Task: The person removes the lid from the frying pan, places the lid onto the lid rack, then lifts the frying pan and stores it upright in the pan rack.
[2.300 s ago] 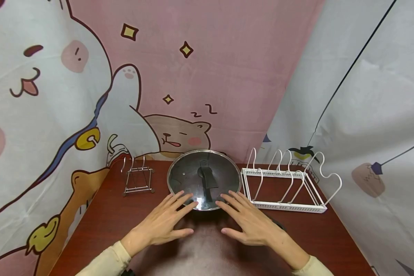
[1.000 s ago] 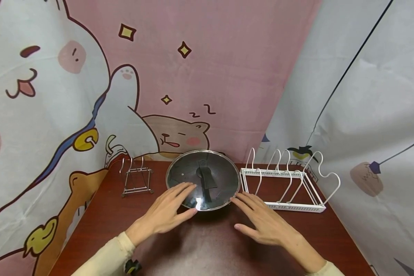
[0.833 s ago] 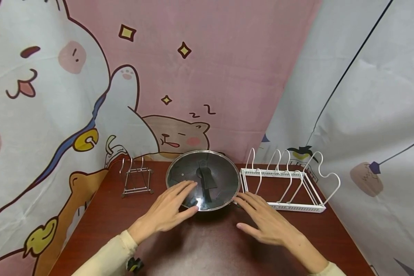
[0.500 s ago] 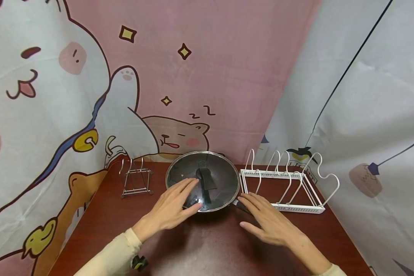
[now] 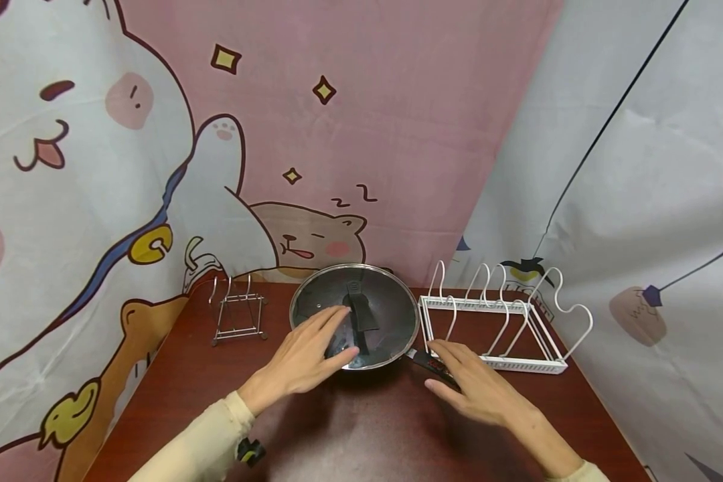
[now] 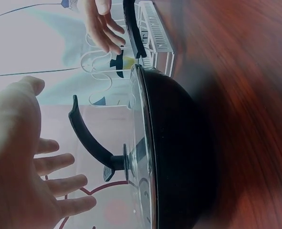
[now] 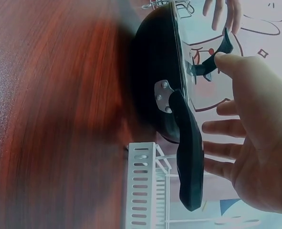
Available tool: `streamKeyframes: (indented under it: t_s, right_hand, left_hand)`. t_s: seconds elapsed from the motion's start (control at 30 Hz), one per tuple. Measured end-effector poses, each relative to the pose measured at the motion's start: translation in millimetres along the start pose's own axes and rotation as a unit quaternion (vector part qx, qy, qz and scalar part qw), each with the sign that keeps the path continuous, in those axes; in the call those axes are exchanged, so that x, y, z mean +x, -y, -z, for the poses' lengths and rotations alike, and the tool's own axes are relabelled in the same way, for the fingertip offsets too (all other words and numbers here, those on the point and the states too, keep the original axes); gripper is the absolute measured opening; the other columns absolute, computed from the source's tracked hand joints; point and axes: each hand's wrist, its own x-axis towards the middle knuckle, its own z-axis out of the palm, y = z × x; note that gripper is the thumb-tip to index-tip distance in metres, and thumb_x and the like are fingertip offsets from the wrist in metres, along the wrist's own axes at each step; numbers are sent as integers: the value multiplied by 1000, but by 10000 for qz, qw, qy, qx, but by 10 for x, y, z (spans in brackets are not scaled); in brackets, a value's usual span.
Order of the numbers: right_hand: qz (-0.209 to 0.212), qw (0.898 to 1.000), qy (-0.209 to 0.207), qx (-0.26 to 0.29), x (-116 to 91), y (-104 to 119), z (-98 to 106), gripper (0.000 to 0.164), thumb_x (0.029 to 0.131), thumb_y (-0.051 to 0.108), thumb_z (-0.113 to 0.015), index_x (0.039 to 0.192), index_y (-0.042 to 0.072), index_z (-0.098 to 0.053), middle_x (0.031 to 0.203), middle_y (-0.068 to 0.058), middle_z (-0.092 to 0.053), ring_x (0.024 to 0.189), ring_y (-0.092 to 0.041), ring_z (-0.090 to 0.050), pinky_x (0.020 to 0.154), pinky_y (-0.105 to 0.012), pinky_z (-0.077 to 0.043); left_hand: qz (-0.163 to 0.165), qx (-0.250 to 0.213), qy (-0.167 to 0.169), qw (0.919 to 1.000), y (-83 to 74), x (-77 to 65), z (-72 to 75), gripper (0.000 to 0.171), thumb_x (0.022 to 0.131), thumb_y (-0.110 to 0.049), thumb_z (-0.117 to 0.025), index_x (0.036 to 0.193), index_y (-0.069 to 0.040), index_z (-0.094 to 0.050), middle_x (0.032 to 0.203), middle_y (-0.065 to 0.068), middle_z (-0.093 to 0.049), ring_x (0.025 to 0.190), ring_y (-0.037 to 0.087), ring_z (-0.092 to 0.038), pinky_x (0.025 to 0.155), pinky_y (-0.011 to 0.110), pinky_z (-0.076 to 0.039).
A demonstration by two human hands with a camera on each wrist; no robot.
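A black wok [image 6: 183,152] with a glass lid [image 5: 394,301] stands on the table, its lid edged by a metal rim. The lid's black upright handle [image 5: 363,311] rises at its centre. Over the lid's near left part hovers my left hand [image 5: 304,355], fingers extended beside that handle and apart from it in the left wrist view. The wok's black long handle [image 7: 189,152] points toward the near right. Above it is my right hand [image 5: 478,383], fingers spread and thumb apart. In the right wrist view its fingertips are close to the handle; contact is unclear.
A white wire pan rack [image 5: 518,363] stands right of the wok, close to the long handle. A small chrome wire stand [image 5: 241,330] is at the back left. Patterned cloth [image 5: 397,134] hangs behind the red-brown table [image 5: 175,415].
My left hand has moved further over the lid toward its handle. My right hand has shifted right from the lid's near edge to the long handle, uncovering more of it. The wok stays put.
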Motion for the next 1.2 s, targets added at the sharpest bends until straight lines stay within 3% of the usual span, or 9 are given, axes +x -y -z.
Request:
streamKeyframes:
  t_s: [0.5,0.63,0.7,0.8,0.9,1.2]
  right_hand:
    - [-704,9962,369,352,44,-83,-41,72,108,54,-73,154,0,-64,148,-19,-72,139,-38,-71,116,-58,-57]
    - [-672,9963,328,431,60,-114,-68,63,107,51,-74,146,1,-69,138,-12,-78,128,-29,-77,110,-53,-61]
    - [-590,9964,304,521,70,-126,-79,55,108,49,-75,139,4,-73,126,-4,-81,115,-19,-79,101,-46,-64]
    - [-463,9960,312,693,87,-138,-91,41,108,47,-75,126,11,-75,102,10,-76,92,-3,-69,83,-34,-60]
    - [-423,9937,440,945,101,-147,-97,32,108,47,-75,117,17,-73,84,17,-62,77,2,-55,72,-26,-48]
    - [-580,9904,711,1032,115,-171,-142,37,109,50,-73,121,15,-71,76,18,-56,70,2,-50,69,-24,-43]
  left_hand:
    - [255,-467,57,9986,-12,115,-4,82,109,-60,-65,173,-14,-44,177,11,-49,161,38,-53,126,63,-50]
    - [356,-615,111,9974,-15,152,-3,81,110,-60,-65,173,-14,-44,178,12,-48,161,39,-53,125,64,-50]
    - [416,-681,115,9967,-16,173,-1,80,110,-60,-64,173,-14,-45,178,12,-47,161,39,-53,125,64,-50]
    - [505,-740,101,9959,-20,204,13,80,110,-60,-64,172,-13,-46,178,13,-48,160,40,-54,124,65,-50]
    - [610,-775,93,9951,-26,231,27,80,110,-61,-64,171,-12,-46,177,15,-48,159,41,-55,123,66,-51]
    - [882,-664,141,9938,-35,309,38,81,109,-63,-61,172,-15,-45,178,14,-47,152,44,-61,118,67,-55]
